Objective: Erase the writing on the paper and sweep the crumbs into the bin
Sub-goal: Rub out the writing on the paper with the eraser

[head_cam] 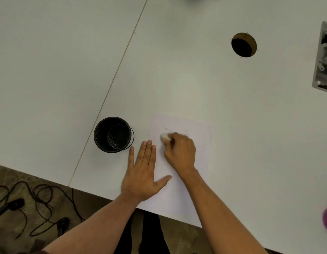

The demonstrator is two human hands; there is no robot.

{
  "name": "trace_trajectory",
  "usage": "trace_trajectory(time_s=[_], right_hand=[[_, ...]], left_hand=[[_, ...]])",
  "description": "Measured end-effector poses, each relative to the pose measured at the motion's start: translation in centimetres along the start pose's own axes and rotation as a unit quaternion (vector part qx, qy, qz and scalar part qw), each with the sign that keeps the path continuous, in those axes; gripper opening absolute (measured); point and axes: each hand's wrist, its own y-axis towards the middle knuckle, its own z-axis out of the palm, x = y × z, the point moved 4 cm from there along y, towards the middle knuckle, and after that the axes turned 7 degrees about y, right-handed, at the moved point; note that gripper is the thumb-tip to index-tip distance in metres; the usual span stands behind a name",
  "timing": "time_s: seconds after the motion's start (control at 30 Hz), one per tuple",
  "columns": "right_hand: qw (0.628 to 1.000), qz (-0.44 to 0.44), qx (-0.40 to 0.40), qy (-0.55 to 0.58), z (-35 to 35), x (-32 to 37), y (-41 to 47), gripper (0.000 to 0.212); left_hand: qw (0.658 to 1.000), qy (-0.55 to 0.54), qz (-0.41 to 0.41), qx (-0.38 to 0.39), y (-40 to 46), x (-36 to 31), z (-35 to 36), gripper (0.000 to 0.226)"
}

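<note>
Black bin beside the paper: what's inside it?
The round black bin holds a small tangle of pale shreds near its bottom. Its dark wall hides anything else.

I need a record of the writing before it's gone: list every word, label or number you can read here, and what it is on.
Nothing reads clearly.
Paper: faint pencil marks near the top, just beyond the eraser in the right hand; too pale and blurred to read.
Bin, table: no label or print visible.

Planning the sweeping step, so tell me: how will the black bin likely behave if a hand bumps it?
The bin looks small and nearly empty, holding only a few scraps, so it is probably light and would slide on the smooth table. It stands taller than wide, so a high knock might tip it.
</note>
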Motion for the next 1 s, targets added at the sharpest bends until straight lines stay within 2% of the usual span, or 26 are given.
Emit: trace_trajectory(time_s=[0.17,0.3,0.43,0.53,0.67,0.77,0.87,1.0], right_hand=[[0.997,0.026,0.067,0.035,0.5,0.4,-5.6,0.016],[1.0,-0.007,0.02,0.013,0.3,0.3,-1.5,0.017],[1.0,-0.021,0.006,0.012,0.2,0.3,1.0,0.015],[0.997,-0.053,0.061,0.021,0.0,-0.4,-1.9,0.016],[0.974,-0.162,0.136,-0.084,-0.9,-1.0,-4.0,0.012],[0.972,-0.165,0.113,-0.124,-0.9,-0.5,-0.2,0.017],[0.981,-0.138,0.082,-0.107,-0.8,0.2,2.3,0.016],[0.982,-0.144,0.096,-0.073,-0.2,0.3,-1.5,0.017]], left_hand=[[1.0,0.006,0.005,0.015,0.0,0.1,0.2,0.095],[1.0,0.002,0.002,0.001,-0.1,-0.1,0.2,0.102],[1.0,-0.003,-0.003,-0.004,0.0,0.0,0.1,0.104],[1.0,-0.001,-0.001,0.0,-0.1,0.0,0.0,0.102],[1.0,0.003,0.002,0.008,0.0,0.0,0.0,0.1],[1.0,0.006,-0.003,0.014,-0.1,0.0,0.1,0.103],[1.0,0.001,-0.004,0.012,0.0,0.0,0.1,0.103],[1.0,-0.007,-0.003,0.006,-0.1,0.0,0.1,0.101]])
